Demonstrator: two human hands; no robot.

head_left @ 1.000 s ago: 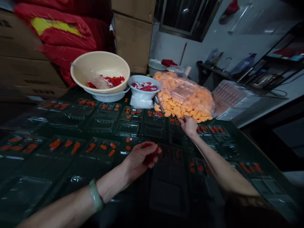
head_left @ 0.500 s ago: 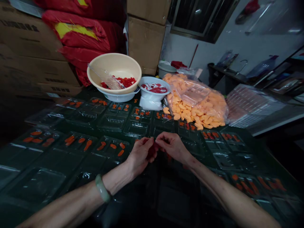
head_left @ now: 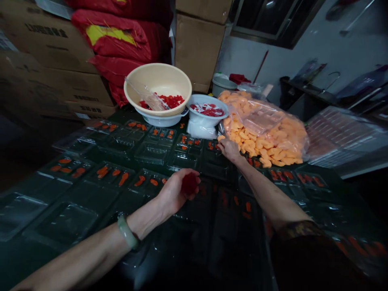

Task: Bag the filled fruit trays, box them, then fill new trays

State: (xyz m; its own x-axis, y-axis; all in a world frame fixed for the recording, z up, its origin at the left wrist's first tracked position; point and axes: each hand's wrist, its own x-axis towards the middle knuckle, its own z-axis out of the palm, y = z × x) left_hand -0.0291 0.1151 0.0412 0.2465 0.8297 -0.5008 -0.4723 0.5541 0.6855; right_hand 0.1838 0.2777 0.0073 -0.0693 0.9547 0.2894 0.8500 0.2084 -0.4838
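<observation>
My left hand [head_left: 177, 190], with a pale green bangle on its wrist, is cupped around a dark red clump [head_left: 189, 184]; single pieces in it do not show. Farther forward, my right hand [head_left: 230, 151] reaches over a clear plastic tray [head_left: 216, 159] with small orange-red pieces [head_left: 211, 144] in its far compartments. Its fingers are pressed together and point down at them; whatever is between them is hidden. Several similar clear trays [head_left: 153, 153] lie in rows on the dark green table, orange-red pieces in their small compartments.
Behind the trays stand a cream basin [head_left: 136, 97] and a smaller pale bowl [head_left: 194, 101], both containing red pieces. A clear bag of orange curved pieces [head_left: 266, 129] lies at the right, spilling toward the trays. Cardboard boxes [head_left: 57, 44] and red sacks [head_left: 127, 36] are stacked behind.
My right hand has left my left hand and moved forward to a tray near the bag. My left hand has turned more open, showing the red clump. The view has shifted slightly.
</observation>
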